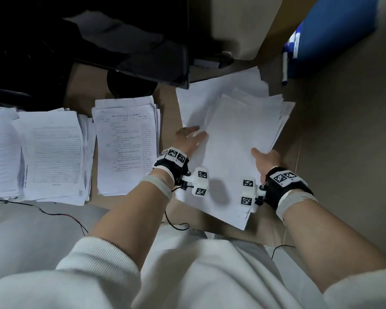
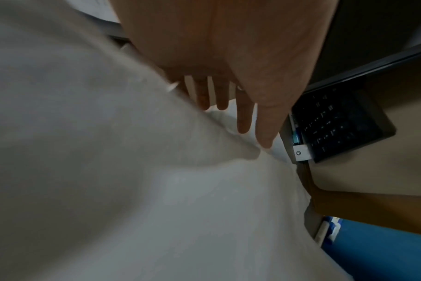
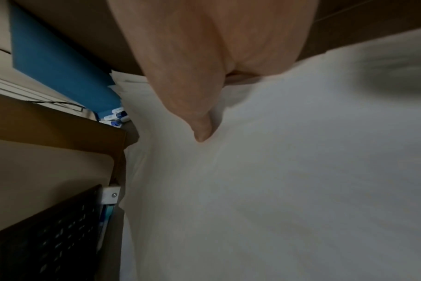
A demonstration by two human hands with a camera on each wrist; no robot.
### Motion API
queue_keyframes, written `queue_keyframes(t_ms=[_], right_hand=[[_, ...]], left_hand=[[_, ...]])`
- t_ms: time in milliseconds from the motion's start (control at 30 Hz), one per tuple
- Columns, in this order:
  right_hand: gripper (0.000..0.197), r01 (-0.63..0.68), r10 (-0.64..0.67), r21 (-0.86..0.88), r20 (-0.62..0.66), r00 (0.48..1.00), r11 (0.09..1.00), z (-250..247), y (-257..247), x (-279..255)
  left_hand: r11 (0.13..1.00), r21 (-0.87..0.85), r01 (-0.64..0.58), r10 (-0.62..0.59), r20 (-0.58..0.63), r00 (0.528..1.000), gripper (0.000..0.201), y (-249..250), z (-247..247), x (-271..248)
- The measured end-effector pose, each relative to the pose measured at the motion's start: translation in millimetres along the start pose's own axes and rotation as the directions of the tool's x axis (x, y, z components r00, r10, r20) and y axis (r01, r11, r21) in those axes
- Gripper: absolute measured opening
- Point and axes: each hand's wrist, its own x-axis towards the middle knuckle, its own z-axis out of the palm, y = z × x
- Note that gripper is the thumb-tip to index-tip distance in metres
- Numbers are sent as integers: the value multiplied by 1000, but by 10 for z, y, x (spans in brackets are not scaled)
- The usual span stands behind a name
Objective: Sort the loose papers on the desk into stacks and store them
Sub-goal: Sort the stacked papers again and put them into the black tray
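Note:
A loose pile of blank white sheets [image 1: 232,130] lies fanned out on the brown desk [image 1: 343,152], right of centre. My left hand [image 1: 191,137] lies flat with straight fingers [image 2: 243,117] against the left side of the top sheaf [image 2: 204,190]. My right hand [image 1: 265,159] holds the sheaf's right edge, thumb [image 3: 199,121] on top of the paper [image 3: 276,171] and the other fingers hidden beneath. Printed stacks lie to the left: one in the middle [image 1: 125,143], one beside it [image 1: 54,152], and a third at the frame's left edge [image 1: 0,152].
A dark monitor [image 1: 120,41] on a round foot [image 1: 129,85] stands behind the stacks. A blue folder [image 1: 334,30] with pens [image 1: 284,68] sits at the back right. A black keyboard [image 2: 337,123] lies nearby. Thin cables [image 1: 71,219] hang off the desk's near edge.

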Motion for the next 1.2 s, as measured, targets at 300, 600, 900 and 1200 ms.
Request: queue_keyframes(t_ms=[300, 600, 900, 1200], right_hand=[[47, -48, 49, 9, -124, 991, 999, -239, -43, 106], [51, 15, 6, 94, -225, 974, 995, -228, -71, 163], [47, -45, 70, 132, -190, 979, 990, -224, 29, 205], [56, -77, 100, 150, -150, 984, 986, -182, -51, 226]], left_hand=[[983, 84, 164, -169, 56, 984, 38, 97, 227, 342], [944, 133, 302, -314, 78, 946, 82, -182, 252, 34], [871, 492, 12, 20, -61, 998, 76, 20, 101, 314], [875, 476, 84, -70, -46, 996, 74, -154, 136, 79]])
